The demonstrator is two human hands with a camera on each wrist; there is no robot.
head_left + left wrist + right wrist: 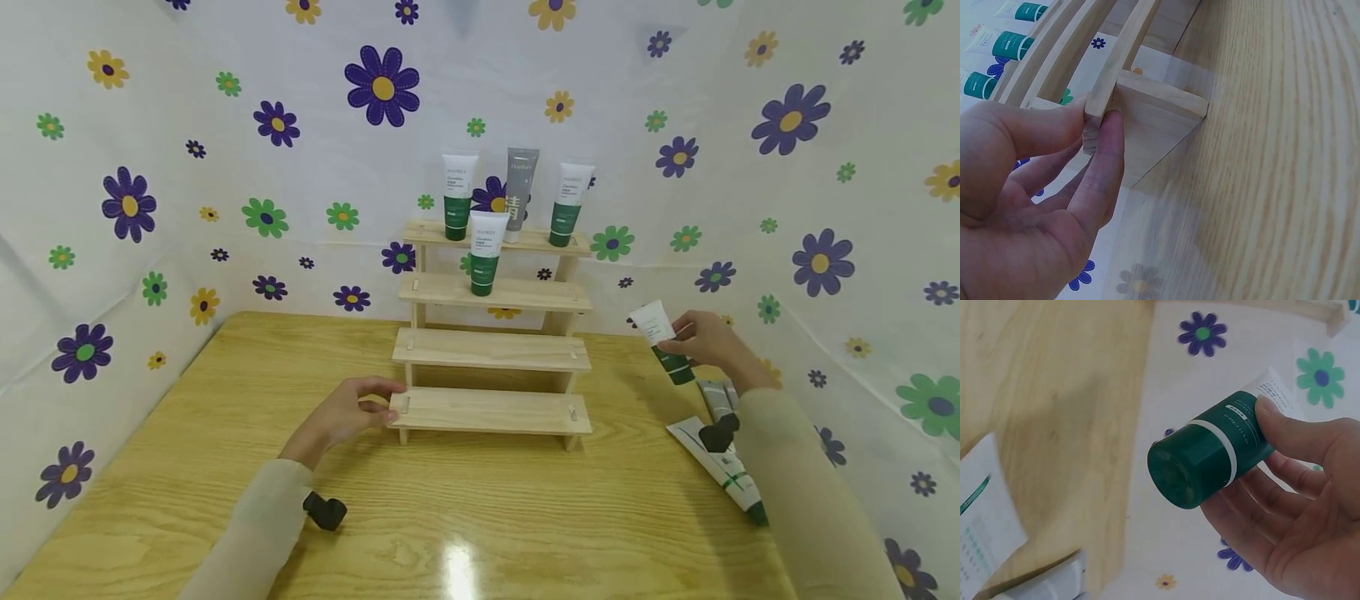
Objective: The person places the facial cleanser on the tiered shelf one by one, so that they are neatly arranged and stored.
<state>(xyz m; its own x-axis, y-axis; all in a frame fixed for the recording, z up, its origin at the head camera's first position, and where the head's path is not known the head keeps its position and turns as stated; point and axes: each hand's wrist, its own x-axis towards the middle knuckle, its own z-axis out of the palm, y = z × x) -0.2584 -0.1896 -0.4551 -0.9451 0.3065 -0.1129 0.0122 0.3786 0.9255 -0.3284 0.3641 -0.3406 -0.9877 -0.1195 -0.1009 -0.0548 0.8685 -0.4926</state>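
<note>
Between thumb and fingers, my right hand (708, 342) holds a white and green squeeze tube (660, 337) in the air, right of the wooden step rack. Its green cap (1175, 472) points down and away from the palm in the right wrist view. My left hand (348, 417) pinches the left end of the rack's lowest shelf (487, 411), thumb on top and a finger beneath, as the left wrist view shows. Three tubes stand on the top shelf: white-green (459, 196), grey (520, 196) and white-green (570, 204). One more white-green tube (486, 250) stands on the second shelf.
On the table's right side lie a large white tube (720, 471) with a green cap and grey tubes (716, 400), partly hidden by my right forearm. Flower-patterned cloth (300, 183) encloses the back and sides of the wooden table (450, 508).
</note>
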